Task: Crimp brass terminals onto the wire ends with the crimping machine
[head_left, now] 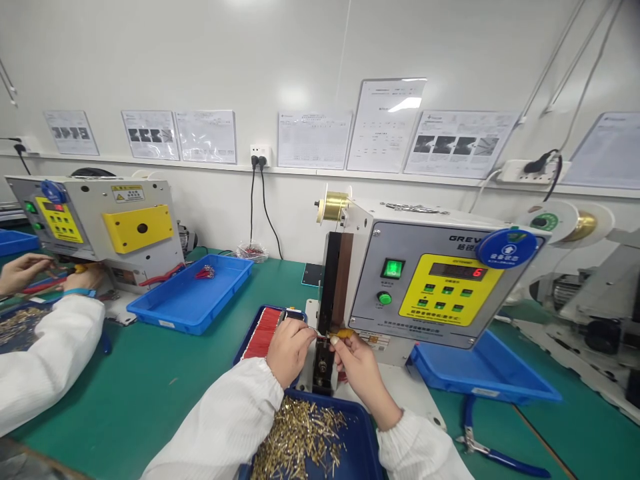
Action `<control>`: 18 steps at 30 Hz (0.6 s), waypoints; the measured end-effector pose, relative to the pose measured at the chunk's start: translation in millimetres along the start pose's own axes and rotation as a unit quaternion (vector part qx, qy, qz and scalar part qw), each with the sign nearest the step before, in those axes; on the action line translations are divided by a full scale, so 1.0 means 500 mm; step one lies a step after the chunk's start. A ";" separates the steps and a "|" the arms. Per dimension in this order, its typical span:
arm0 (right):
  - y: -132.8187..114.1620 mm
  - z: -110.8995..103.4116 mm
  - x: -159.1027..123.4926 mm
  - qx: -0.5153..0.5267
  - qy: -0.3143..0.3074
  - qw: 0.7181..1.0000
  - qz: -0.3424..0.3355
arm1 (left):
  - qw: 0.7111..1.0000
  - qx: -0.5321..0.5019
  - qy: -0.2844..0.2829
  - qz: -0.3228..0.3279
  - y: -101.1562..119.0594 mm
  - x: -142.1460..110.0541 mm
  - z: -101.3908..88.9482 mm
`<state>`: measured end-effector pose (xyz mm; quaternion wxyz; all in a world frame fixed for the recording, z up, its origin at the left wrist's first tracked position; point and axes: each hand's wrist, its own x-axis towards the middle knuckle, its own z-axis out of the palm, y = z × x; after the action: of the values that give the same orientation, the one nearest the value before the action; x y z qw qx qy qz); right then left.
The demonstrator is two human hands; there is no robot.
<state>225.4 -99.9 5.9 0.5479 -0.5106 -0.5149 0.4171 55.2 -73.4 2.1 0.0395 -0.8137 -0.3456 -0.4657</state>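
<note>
My left hand (pixel 291 350) is pinched at the left side of the machine's black upright head, and a thin reddish wire (pixel 320 335) appears to run from its fingertips to the work point. On the other side of the head my right hand (pixel 357 367) is closed, thumb against finger, beside a yellow part (pixel 345 333); what it holds is too small to make out. The grey crimping machine (pixel 390 233) shows a red 6. Under my hands lies a dark blue tray (pixel 367 433) with many brass terminals (pixel 300 433). Red wires (pixel 263 331) fill a tray at my left hand.
Blue-handled cutters (pixel 470 440) lie at the right, near a blue tray (pixel 500 367) under the machine. Another blue tray (pixel 200 313) holds a small red wire bundle. At the left a co-worker's hands (pixel 83 277) are at a second machine (pixel 143 227).
</note>
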 end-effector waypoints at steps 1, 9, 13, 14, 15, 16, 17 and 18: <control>0.000 0.000 0.000 0.000 0.001 1.000 0.002 | 1.000 0.000 0.000 -0.001 0.000 0.000 0.000; 0.005 0.001 0.002 -0.004 -0.006 1.000 0.005 | 1.000 0.003 -0.006 0.006 -0.006 -0.004 0.005; 0.005 0.001 0.002 -0.008 -0.003 1.000 -0.001 | 1.000 0.009 -0.009 0.006 -0.007 -0.005 0.005; 0.004 0.001 0.002 -0.009 -0.002 1.000 -0.001 | 1.000 0.009 -0.010 0.006 -0.006 -0.005 0.005; 0.004 0.001 0.001 -0.010 -0.002 1.000 -0.001 | 1.000 0.009 -0.011 0.006 -0.006 -0.005 0.005; 0.003 0.001 0.001 -0.010 -0.002 1.000 0.000 | 1.000 0.008 -0.012 0.005 -0.005 -0.004 0.004; 0.003 0.001 0.001 -0.010 -0.003 1.000 0.001 | 1.000 0.007 -0.013 0.005 -0.005 -0.004 0.004; 0.002 0.001 0.001 -0.010 -0.004 1.000 0.000 | 1.000 0.006 -0.013 0.005 -0.004 -0.003 0.003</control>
<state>225.1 -99.3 4.9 0.5409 -0.5145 -0.5206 0.4143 54.5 -72.2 -0.6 0.0416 -0.8214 -0.3446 -0.4526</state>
